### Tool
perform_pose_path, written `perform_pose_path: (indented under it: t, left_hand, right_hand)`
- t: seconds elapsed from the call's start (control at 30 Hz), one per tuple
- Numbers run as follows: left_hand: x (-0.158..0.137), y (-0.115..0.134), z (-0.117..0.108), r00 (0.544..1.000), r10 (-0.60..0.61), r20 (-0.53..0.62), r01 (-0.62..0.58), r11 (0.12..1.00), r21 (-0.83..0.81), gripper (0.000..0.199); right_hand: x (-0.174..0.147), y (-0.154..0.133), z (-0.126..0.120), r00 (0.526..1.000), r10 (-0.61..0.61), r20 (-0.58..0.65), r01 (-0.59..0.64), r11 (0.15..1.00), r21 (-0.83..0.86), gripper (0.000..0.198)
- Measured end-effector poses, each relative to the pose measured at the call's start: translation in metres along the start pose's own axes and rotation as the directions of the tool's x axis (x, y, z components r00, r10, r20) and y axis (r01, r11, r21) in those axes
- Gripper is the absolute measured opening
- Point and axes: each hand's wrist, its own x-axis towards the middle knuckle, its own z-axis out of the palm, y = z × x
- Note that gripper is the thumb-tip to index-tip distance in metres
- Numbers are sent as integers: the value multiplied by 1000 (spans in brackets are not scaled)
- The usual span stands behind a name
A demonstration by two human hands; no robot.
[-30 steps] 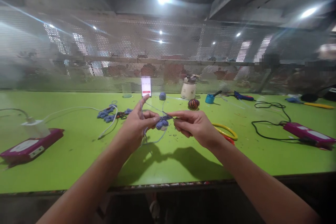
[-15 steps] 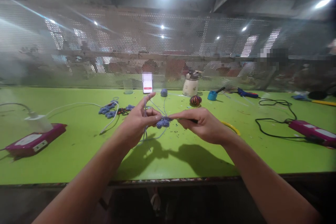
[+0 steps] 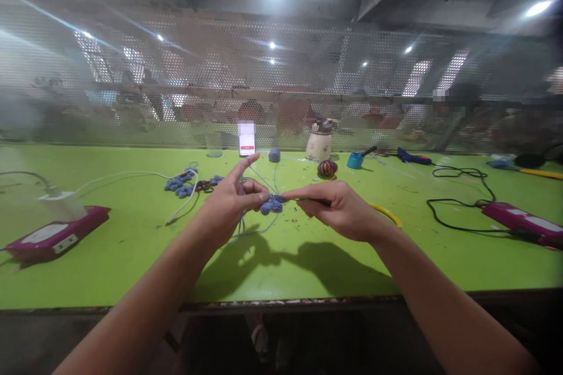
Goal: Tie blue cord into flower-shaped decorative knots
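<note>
A small blue-purple crochet piece [image 3: 271, 205] is pinched between the thumb and fingers of my left hand [image 3: 231, 202]. That hand's index finger points up, with yarn [image 3: 241, 187] running over it and hanging below. From the right, my right hand [image 3: 343, 205] grips a slim crochet hook [image 3: 313, 201] whose tip is hidden at the stitches. Its index finger reaches along to the piece's edge. Behind both hands lies a ball of matching yarn [image 3: 274, 155], with strands leading forward. Finished-looking crochet pieces [image 3: 182, 183] rest to the left of my left hand.
A phone [image 3: 247, 138] stands upright at the back, near a clear cup [image 3: 214, 145]. Further right are a jug [image 3: 319, 142], a multicoloured yarn ball [image 3: 328, 169], a blue pot [image 3: 355, 160] and a glue gun [image 3: 413, 156]. Magenta power strips [image 3: 61, 235] with cables lie at both sides.
The crochet piece has shifted and turned very slightly between my fingers. Both hands keep nearly the same place and grip.
</note>
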Motion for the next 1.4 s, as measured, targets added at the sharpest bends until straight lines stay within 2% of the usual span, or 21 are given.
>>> perform_pose_path:
  t: [0.2, 0.4, 0.57, 0.63, 0.73, 0.8, 0.83, 0.87, 0.93, 1.0, 1.03, 1.1, 1.2, 1.3, 1.4]
  left_hand:
    - [1, -2, -1, 1000, 3, 18, -3, 1000, 14, 97]
    - [1, -5, -2, 997, 66, 26, -69, 991, 118, 92]
    - [0, -8, 4, 984, 176, 14, -172, 936, 308, 89]
    - [-2, -12, 8, 960, 279, 21, -260, 858, 443, 84]
    - [-6, -20, 13, 872, 485, 72, -409, 639, 651, 73]
    - [-8, -26, 16, 806, 581, 113, -462, 499, 733, 66]
    - [-8, -28, 18, 785, 609, 116, -472, 466, 748, 65]
    - [-8, -30, 19, 774, 625, 99, -476, 471, 743, 64]
    - [-6, -30, 20, 784, 621, 9, -476, 591, 651, 72]
    - [-3, -27, 20, 848, 520, -103, -429, 787, 443, 88]
    - [-1, -24, 19, 890, 433, -143, -376, 875, 306, 96]
    - [1, -17, 15, 959, 233, -162, -232, 972, 28, 106]
    - [2, -8, 7, 995, 50, -87, -69, 972, -225, 109]
    - [1, -1, 2, 1000, 15, -15, -18, 968, -249, 109]
    - [0, 2, 0, 1000, -10, -26, 4, 972, -236, 104]
  right_hand:
    - [0, -2, 0, 994, -106, 34, 111, 976, -188, 39]
    - [-1, -2, 4, 997, -71, 36, 79, 944, -319, 43]
    - [-1, -4, 7, 999, -49, -4, 45, 938, -344, 44]
    - [0, -2, 10, 998, -50, -50, 33, 953, -300, 44]
    - [3, 2, 21, 987, 18, -158, -36, 993, -113, 39]
    - [6, 4, 31, 954, 189, -233, -148, 972, 181, 30]
    - [8, 4, 36, 928, 291, -232, -193, 909, 369, 28]
    - [9, 4, 41, 905, 373, -204, -218, 819, 530, 28]
    - [11, 2, 49, 869, 469, -155, -215, 642, 736, 30]
    - [12, 0, 53, 848, 513, -135, -194, 536, 822, 31]
    - [12, -1, 55, 845, 516, -139, -178, 518, 837, 30]
    - [11, -1, 55, 858, 483, -174, -140, 546, 826, 27]
    - [8, 0, 53, 889, 345, -300, -43, 717, 696, 23]
    - [6, 2, 48, 887, 132, -442, 98, 882, 461, 22]
    - [4, 4, 43, 867, -37, -497, 187, 948, 257, 25]
